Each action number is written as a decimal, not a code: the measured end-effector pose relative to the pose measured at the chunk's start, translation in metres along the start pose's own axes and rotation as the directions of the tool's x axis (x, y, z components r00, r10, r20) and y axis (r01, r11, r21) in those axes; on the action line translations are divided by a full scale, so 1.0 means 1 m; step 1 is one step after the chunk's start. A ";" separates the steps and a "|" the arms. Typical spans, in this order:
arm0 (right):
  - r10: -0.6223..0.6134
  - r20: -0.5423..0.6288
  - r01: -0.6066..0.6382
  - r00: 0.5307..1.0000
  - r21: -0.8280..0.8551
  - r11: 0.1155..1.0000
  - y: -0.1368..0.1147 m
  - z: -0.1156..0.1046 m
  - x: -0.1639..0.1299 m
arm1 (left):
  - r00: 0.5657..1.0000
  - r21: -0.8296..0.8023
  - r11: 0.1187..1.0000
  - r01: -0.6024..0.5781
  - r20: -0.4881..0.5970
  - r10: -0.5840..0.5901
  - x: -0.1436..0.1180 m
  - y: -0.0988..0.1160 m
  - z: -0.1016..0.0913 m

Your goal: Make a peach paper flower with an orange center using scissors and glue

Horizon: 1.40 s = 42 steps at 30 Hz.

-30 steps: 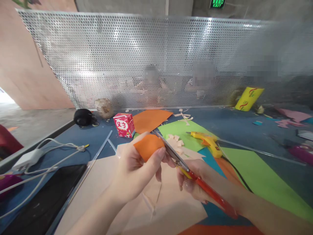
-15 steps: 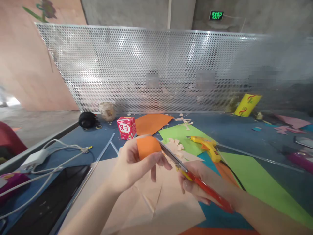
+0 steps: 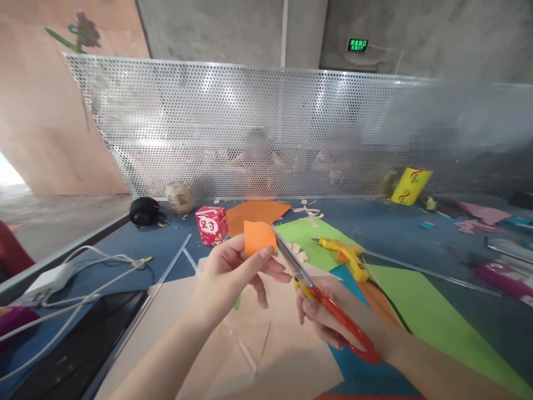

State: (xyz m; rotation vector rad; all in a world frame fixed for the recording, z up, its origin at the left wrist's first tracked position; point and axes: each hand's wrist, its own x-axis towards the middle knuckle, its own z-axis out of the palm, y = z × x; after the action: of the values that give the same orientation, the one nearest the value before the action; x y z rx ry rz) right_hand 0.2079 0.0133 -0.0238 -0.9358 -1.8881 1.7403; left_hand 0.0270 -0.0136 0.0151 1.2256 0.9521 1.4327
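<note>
Higher now — left hand (image 3: 227, 278), orange paper (image 3: 259, 238) pinched upright

carton (image 3: 212, 225) left of glue gun (image 3: 347, 255) — both on table (image 3: 400, 222)

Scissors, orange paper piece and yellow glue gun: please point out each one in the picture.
scissors (image 3: 333, 313), head view, on the red handle in the right hand (image 3: 328, 316).
orange paper piece (image 3: 259, 237), head view, on its flat middle above the left hand (image 3: 231, 278).
yellow glue gun (image 3: 346, 254), head view, on its body.
</note>
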 end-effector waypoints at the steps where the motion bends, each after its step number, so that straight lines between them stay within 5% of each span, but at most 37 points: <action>1: -0.010 0.014 0.010 1.000 0.002 1.000 0.001 0.000 0.000 | 1.000 -0.001 1.000 -0.001 -0.008 0.001 -0.002 0.001 0.002; 23: -0.079 0.070 0.082 0.994 -0.043 0.996 0.004 -0.001 0.001 | 0.996 0.073 0.996 -0.042 0.080 0.036 -0.001 -0.004 -0.002; 42: -0.027 0.032 0.027 0.999 -0.016 1.000 0.004 0.000 0.001 | 0.990 0.018 0.996 -0.086 0.117 0.083 0.000 -0.009 -0.006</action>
State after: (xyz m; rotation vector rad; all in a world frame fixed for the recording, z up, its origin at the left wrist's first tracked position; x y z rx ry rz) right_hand 0.2079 0.0136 -0.0279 -0.8895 -1.9284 1.7367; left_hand 0.0230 -0.0115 0.0053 1.3655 0.8474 1.4029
